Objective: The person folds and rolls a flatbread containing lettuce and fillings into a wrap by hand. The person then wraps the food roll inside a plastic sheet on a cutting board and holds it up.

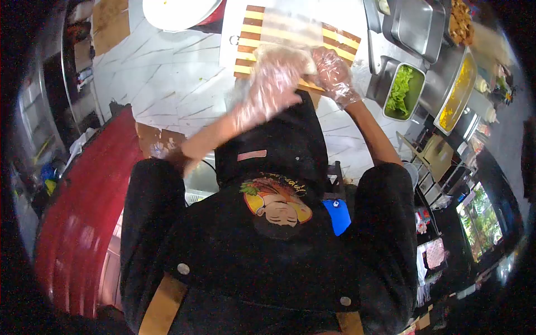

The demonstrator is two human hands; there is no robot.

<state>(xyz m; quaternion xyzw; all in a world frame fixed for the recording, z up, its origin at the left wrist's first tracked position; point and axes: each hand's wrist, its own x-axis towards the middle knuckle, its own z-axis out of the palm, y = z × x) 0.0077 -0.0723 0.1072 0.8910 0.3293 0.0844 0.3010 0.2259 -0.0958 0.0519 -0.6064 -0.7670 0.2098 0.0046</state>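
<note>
Both hands wear clear plastic gloves and meet over a striped wooden cutting board. My left hand and my right hand are closed around a pale wrap, which lies at the board's near edge; glare and glove plastic hide its exact outline. Beyond it, a translucent sheet covers the middle of the board. The fingers of my left hand are partly blurred.
A white plate is at the upper left. On the right are a long knife, an empty metal tray, a tray of lettuce and a tray of yellow shreds. A black apron hangs below the board.
</note>
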